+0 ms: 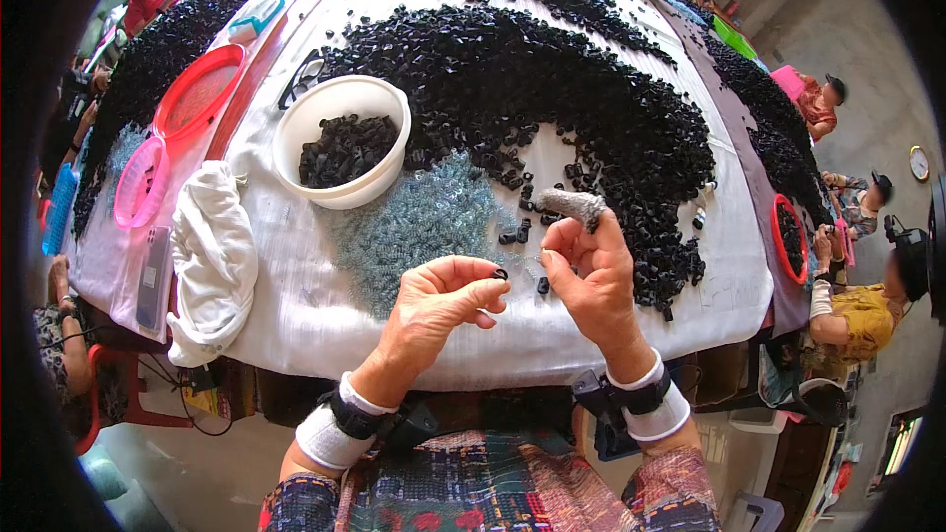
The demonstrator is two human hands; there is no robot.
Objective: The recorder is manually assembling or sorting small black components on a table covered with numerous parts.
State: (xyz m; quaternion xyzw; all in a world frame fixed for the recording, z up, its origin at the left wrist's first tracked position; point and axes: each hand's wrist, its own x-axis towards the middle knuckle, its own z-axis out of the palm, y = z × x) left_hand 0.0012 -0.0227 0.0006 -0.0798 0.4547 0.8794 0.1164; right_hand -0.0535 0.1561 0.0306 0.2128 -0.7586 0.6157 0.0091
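Observation:
My left hand (439,300) is closed in a pinch on a small black plastic part (501,274), held over the near side of the white-covered table. Just right of it, my right hand (596,271) has thumb and fingers curled together; what they hold, if anything, is too small to make out. A grey finger cover (574,205) sits on its raised index finger, which points left. Beyond my left hand spreads a pile of tiny clear bluish pieces (419,227). Behind both hands lies a wide heap of black plastic parts (493,74), with a few loose near my right hand.
A white bowl (288,163) with black parts stands at the left beside dark-framed glasses (300,79). Further left are a folded white cloth (214,251), a phone (153,276), a pink basket (120,199) and a red tray (162,118). Several people sit along both sides.

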